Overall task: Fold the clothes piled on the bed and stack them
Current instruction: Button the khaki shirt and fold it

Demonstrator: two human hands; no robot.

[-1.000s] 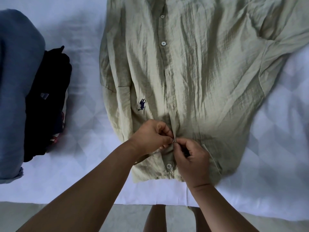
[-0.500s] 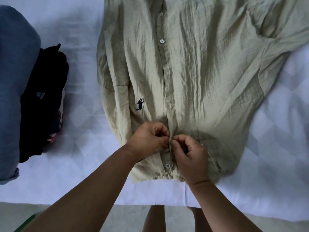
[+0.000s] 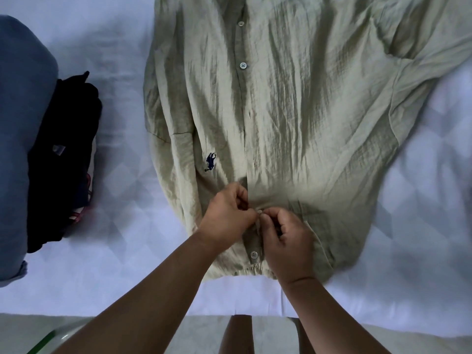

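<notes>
Crinkled pale-green shirt (image 3: 293,118) lay flat across the white bed (image 3: 122,190), collar end at its near edge, bare quilted sheet either side. Left hand (image 3: 226,218) and right hand (image 3: 287,241) met at the placket, fingers pinching a button (image 3: 260,212). Folded dark clothes (image 3: 61,159) sat toward the left edge.

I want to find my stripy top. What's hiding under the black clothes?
Under the black clothes, a light piece with red and dark stripes peeks out at the edge. Below it lies the white bed sheet. The rest of that piece is covered, so I cannot tell what it is.
</notes>
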